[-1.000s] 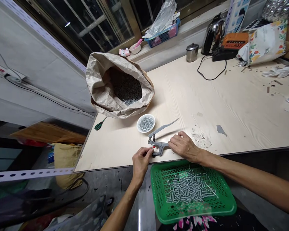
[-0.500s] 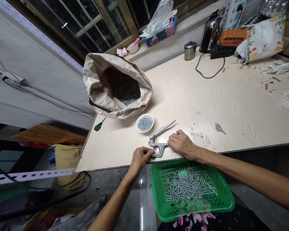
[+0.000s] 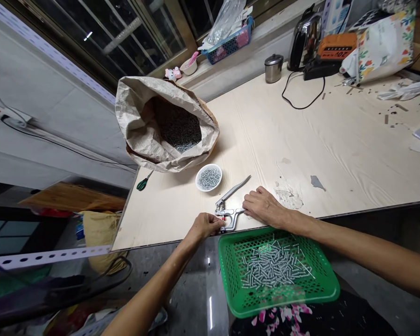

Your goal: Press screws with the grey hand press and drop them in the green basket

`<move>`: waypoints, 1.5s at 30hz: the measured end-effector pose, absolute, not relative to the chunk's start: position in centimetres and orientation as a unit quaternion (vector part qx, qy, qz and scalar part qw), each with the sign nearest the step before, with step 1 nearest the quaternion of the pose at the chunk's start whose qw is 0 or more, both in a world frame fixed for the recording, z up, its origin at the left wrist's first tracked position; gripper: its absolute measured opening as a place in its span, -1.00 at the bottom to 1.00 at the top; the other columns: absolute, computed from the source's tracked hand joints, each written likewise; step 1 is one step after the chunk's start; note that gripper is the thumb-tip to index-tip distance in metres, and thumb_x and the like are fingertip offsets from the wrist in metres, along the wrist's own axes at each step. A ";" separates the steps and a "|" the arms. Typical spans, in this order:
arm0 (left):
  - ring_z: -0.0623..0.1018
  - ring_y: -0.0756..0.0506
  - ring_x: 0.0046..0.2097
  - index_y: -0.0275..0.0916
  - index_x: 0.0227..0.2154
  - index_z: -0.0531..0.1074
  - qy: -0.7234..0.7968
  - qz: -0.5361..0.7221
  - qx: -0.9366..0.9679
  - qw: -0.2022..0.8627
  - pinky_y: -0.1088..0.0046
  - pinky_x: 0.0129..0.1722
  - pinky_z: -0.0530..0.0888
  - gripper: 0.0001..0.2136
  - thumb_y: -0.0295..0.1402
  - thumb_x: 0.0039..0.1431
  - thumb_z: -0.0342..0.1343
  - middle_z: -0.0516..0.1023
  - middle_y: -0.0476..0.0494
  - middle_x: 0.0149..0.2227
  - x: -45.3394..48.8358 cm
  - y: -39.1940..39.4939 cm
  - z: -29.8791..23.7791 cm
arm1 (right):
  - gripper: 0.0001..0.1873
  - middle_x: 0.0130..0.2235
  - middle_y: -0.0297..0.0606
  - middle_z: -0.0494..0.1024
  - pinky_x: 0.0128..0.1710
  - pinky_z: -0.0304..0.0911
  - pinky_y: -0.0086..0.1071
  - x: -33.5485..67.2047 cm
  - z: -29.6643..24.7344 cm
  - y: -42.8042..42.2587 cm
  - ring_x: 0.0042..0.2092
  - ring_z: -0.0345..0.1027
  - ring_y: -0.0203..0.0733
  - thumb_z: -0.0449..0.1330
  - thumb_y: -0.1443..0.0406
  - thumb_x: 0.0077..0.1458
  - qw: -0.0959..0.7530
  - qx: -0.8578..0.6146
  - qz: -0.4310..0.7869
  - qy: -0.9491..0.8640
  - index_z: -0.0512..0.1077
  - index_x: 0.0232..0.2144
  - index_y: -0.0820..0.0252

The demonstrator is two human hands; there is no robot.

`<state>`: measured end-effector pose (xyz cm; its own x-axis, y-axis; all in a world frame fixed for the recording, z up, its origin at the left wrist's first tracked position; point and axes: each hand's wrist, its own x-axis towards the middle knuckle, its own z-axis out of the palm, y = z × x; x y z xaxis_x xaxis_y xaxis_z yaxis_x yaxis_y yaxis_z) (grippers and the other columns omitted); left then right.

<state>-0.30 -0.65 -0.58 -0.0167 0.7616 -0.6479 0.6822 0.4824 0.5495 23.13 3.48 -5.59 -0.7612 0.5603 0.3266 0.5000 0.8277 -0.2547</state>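
— Where are the pliers [image 3: 230,206]?

— On the worktop [image 3: 336,149], near its front edge, right between the two hands. The head points toward the left hand [image 3: 205,226], and the handles run off toward the right hand [image 3: 262,207].

— What is the left hand doing?

— Its fingertips are pinched together against the pliers' head, beside a small red spot. I cannot tell whether a small piece sits between them.

— And the right?

— It lies palm down with the fingers curled over the lower handle, pressing it to the worktop. The upper handle stands free, slanting up and away just beyond the knuckles.

— What else is close?

— A white bowl [image 3: 197,180] of small metal pieces sits just beyond the left hand. Farther back is an open sack [image 3: 140,135] of dark pieces. Green-handled scissors [image 3: 142,183] lie well out to the left hand's outer side. Below the right wrist, off the worktop's edge, is a green basket [image 3: 222,261] with a heap of silvery pieces.
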 end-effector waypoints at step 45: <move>0.23 0.06 -0.59 -0.30 -0.61 0.46 0.699 0.043 0.485 0.524 0.52 -0.56 0.12 -0.52 0.10 -0.33 0.24 0.32 0.04 -0.68 -0.1 -0.3 0.1 | -0.79 -0.30 -0.19 0.45 -0.28 0.03 -0.31 23.3 -5.8 8.4 -0.22 0.15 -0.14 0.02 0.44 0.22 0.221 -0.361 0.053 -0.905 0.45 -0.34 0.22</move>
